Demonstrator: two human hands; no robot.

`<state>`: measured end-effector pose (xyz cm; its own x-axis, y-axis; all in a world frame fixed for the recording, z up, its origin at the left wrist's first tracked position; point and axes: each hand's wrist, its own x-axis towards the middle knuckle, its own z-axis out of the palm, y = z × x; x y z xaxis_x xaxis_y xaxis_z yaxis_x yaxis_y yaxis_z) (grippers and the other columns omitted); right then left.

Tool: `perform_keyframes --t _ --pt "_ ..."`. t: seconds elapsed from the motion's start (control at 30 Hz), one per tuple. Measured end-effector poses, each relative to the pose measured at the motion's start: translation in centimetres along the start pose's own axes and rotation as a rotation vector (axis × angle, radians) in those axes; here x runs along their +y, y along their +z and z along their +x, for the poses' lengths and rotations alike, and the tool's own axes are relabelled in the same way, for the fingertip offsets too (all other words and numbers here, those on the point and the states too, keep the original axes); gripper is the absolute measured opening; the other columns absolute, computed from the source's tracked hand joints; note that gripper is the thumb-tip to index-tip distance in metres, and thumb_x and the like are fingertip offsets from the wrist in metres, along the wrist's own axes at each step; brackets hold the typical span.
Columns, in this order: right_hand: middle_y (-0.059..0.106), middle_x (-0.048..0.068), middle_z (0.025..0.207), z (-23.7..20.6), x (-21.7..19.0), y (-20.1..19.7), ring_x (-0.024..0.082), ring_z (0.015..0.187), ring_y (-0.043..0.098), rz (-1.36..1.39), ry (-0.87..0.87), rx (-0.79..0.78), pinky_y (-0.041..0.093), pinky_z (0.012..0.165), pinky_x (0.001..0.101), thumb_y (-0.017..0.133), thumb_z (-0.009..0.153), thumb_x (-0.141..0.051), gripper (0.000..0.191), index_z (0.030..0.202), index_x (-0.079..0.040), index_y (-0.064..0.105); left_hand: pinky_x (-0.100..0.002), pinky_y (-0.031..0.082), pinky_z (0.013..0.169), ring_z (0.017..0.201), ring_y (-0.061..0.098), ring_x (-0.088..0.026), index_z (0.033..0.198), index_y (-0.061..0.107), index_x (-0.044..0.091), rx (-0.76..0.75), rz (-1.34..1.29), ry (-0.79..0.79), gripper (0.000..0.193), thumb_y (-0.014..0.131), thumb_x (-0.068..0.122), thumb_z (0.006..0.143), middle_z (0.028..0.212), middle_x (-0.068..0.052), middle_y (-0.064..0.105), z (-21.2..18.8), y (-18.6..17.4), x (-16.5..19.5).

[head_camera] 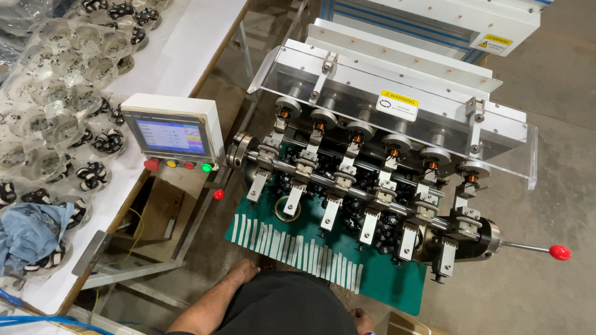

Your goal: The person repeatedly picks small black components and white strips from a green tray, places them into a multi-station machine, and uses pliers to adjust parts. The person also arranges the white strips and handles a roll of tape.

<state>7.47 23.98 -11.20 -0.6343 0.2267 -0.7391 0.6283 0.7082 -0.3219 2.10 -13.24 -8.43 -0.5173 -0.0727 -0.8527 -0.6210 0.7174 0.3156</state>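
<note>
Nearest, the left hand [243, 270] rests on the person's knee, fingers loosely curled and holding nothing. The right hand [361, 320] shows only partly at the bottom edge; I cannot tell how its fingers stand. Just beyond the left hand lies the row of white paper strips [295, 249] on the green mat [397, 286], running left to right. Farther off stand the multi-spindle metal winding machine [372, 180] and the white touchscreen control box [174, 131].
</note>
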Motion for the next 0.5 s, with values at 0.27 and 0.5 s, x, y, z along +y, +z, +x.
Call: perform_keyframes --t 0.27,0.5 --pt "0.081 0.009 0.097 -0.74 -0.21 -0.01 0.020 0.096 0.076 0.028 0.036 0.057 0.057 0.093 0.0342 0.072 0.090 -0.043 0.034 0.106 -0.014 0.080 -0.039 0.054 0.101 0.112 0.069 -0.026 0.117 0.077 0.007 -0.015 -0.026 -0.025 0.037 0.066 0.037 0.099 0.121 -0.013 0.074 0.20 0.06 -0.03" --pt "0.085 0.005 0.095 -0.25 0.51 0.05 0.019 0.094 0.081 0.196 -0.116 0.020 0.058 0.089 0.0343 0.069 0.088 -0.039 0.031 0.102 -0.014 0.080 -0.039 0.052 0.104 0.117 0.067 -0.028 0.122 0.074 0.007 0.016 -0.010 0.010 0.038 0.067 0.036 0.098 0.126 -0.014 0.071 0.30 0.06 0.12"
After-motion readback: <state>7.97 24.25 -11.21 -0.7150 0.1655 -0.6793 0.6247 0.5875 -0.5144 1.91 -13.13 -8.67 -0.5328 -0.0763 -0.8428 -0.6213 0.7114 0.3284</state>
